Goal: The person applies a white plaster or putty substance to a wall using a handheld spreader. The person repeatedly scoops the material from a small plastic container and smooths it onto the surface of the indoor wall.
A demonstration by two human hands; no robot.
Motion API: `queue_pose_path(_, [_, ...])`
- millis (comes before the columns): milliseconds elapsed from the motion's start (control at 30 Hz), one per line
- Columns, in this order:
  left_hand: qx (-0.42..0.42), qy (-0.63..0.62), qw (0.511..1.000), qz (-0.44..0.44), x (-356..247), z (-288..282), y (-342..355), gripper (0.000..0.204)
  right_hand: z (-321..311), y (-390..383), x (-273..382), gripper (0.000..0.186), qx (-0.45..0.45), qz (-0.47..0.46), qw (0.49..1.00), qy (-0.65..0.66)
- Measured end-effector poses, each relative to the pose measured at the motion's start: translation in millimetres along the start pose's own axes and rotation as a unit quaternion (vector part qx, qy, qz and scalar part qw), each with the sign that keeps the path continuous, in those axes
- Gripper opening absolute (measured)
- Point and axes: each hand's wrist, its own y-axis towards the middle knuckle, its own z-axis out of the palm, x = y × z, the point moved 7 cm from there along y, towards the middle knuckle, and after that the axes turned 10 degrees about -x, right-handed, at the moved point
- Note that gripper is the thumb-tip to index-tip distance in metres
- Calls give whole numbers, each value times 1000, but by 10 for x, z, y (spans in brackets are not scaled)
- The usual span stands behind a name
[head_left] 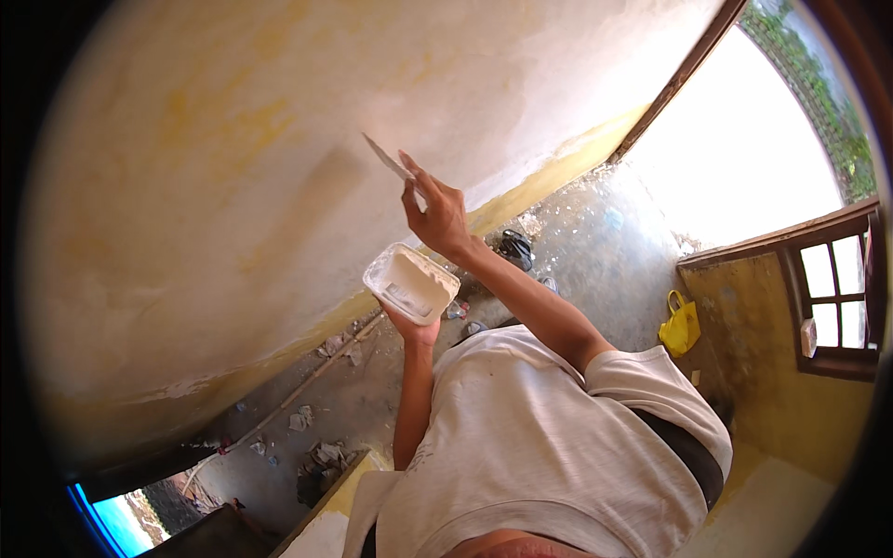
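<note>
- Pinching a thin, flat, pale-coated blade (385,155) between thumb and fingers, the person's right hand (441,214) is raised in front of the wall, its grip narrow.
- That blade slants up and to the left out of the fingers, its far end close to the plaster; from where I stand I cannot tell whether it touches.
- Cupped beneath a white, rectangular tub with rounded corners (374,277), the left hand (415,328) holds it up from below, just under the right hand and well above the floor.
- Inside the tub, smeared white paste (430,286) clings to the sides, and the open top faces upward, tilted a little.
- Beside both hands spreads a broad plastered wall (214,232), chalky white with yellow patches, carrying a soft brown shadow to the left of the blade.
- Around the person's body hangs a light grey short-sleeved T-shirt (521,437), with a dark strap (684,451) showing by the right sleeve.
- Below, a grey concrete floor (609,270) is speckled white; a shiny black bag (516,249) lies near the foot of the wall, and a long thin pole (312,378) runs along it.
- Farther right, a bright yellow bag with handles (681,327) sits near a brown wooden window frame (842,364), with daylight pouring through the wide opening beyond.
</note>
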Motion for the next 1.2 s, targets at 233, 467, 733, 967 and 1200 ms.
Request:
queue_pose_path(233, [18,-41,999,-1,14,-40,-31,57,-719,808,-750,42,-169,114,975,-90])
queue_pose_path(467, [-8,-31,999,-38,58,-63,7,57,477,177,-13,66,-3,-82,995,-50])
queue_pose_path(733, [26,-67,997,-40,71,-131,14,56,-653,-107,-1372,24,-180,272,942,83])
queue_pose_path(967, [30,-65,996,-44,99,-248,27,55,-936,698,-2325,47,-239,363,900,25])
queue_pose_path(1200, [6,-38,999,-13,24,-130,-60,57,76,591,-108,53,-136,53,989,-30])
